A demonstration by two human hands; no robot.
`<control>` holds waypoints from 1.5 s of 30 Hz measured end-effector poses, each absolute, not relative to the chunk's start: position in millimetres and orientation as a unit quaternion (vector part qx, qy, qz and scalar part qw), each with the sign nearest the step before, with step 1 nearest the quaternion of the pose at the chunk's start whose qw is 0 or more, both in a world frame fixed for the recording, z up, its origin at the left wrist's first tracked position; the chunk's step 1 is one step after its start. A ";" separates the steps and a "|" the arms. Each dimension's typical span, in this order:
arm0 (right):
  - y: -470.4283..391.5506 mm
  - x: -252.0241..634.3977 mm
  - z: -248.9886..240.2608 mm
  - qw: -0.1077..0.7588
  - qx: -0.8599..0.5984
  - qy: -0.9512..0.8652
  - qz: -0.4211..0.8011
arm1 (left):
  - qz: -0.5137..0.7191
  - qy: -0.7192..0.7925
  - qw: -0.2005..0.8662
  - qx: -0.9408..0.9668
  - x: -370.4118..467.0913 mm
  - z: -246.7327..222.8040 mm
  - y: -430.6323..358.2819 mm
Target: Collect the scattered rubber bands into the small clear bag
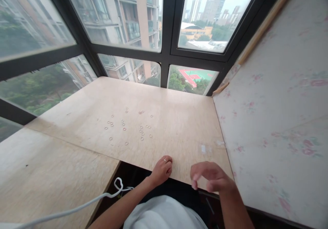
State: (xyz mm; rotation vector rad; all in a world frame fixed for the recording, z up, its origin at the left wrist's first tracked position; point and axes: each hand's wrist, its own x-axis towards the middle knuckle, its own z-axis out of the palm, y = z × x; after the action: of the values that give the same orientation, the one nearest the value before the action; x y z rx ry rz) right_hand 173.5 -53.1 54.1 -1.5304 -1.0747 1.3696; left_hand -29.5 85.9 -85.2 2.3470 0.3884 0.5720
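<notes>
Several small thin rings (124, 129) lie scattered over the middle of the pale wooden board (176, 119), some of them overlapping; a few look reddish, the others pale or dull. My left hand (162, 169) rests at the board's near edge, its fingers curled into a loose fist, with a finger ring on it and no object showing. To its right, my right hand (211, 177) hovers over the near edge. Its fingers are bent and slightly blurred, with a gap between them and the thumb and nothing visible in it. Both hands are apart from the scattered rings.
A second board (58, 167) joins at the left, crossed by a white cable (84, 204). Dark-framed windows (169, 56) border the far and left sides. A flowered wall (279, 119) stands at the right. A small whitish patch (203, 148) lies beyond my right hand.
</notes>
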 end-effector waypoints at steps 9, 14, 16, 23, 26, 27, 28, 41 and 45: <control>19.3 145.2 -40.9 0.428 -0.608 -0.394 0.540 | 0.180 0.087 0.400 0.894 -41.2 -79.2 105.3; 23.0 149.3 -88.5 0.466 -0.697 -0.325 0.437 | 0.203 0.186 0.502 0.820 -44.7 -72.5 123.6; 24.2 146.1 -93.4 0.472 -0.719 -0.315 0.401 | 0.248 0.281 0.503 0.779 -47.9 -74.8 135.7; 25.0 137.4 -100.7 0.464 -0.773 -0.298 0.313 | 0.373 0.523 0.360 0.677 -81.7 -91.2 190.3; 24.3 138.3 -102.2 0.458 -0.778 -0.300 0.309 | 0.350 0.545 0.269 0.713 -89.7 -90.0 206.2; 24.0 138.5 -102.5 0.457 -0.778 -0.299 0.310 | 0.331 0.552 0.238 0.727 -90.1 -88.4 210.0; 23.7 138.7 -102.8 0.456 -0.778 -0.299 0.312 | 0.310 0.559 0.212 0.739 -89.5 -86.6 213.4; 22.2 137.5 -100.1 0.466 -0.768 -0.320 0.301 | 0.247 0.595 0.188 0.742 -56.5 -69.2 330.5; 23.1 137.5 -99.5 0.468 -0.766 -0.315 0.307 | 0.210 0.554 0.192 0.782 -48.0 -64.1 380.9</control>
State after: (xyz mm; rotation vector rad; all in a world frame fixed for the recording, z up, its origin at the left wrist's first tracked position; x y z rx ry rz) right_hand 137.5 23.1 -99.5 -1.8797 -0.7723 0.7523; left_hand -48.0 380.9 -64.1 2.1960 1.5554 0.5881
